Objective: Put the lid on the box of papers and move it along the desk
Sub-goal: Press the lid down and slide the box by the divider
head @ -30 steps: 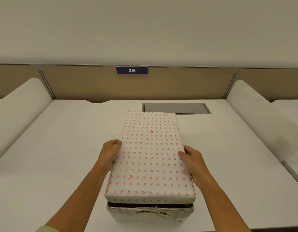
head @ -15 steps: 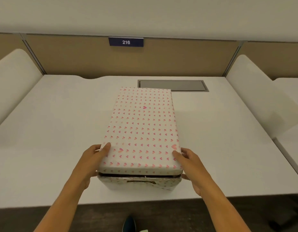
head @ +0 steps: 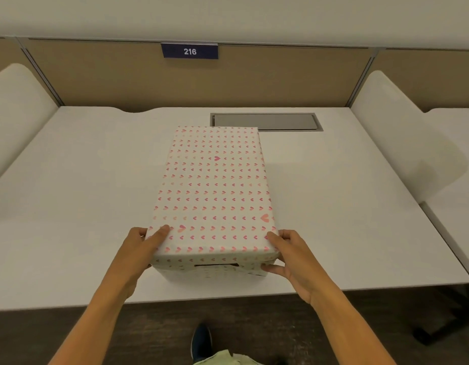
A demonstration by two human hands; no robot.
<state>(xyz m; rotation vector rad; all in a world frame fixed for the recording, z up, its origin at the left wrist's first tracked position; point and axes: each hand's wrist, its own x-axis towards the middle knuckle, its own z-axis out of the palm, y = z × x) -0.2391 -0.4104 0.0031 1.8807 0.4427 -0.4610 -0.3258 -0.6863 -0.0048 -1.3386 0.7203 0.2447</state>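
Observation:
A long box (head: 209, 276) wrapped in white paper with pink hearts stands in the middle of the white desk (head: 83, 185). Its matching lid (head: 215, 191) lies flat on top and covers the near end fully; a hand slot shows in the front face. My left hand (head: 141, 248) grips the near left corner, thumb on the lid top. My right hand (head: 288, 254) grips the near right corner, thumb on top and fingers on the front face. The papers inside are hidden.
A grey cable hatch (head: 265, 121) is set into the desk just behind the box. A tan partition with a sign reading 216 (head: 190, 51) closes the back. White curved side dividers (head: 401, 138) flank the desk. The front edge (head: 228, 299) is close to the box.
My hands slid from the lid's long sides to its near corners. The gap between lid and box at the near end has closed, so the lid now sits down on the box.

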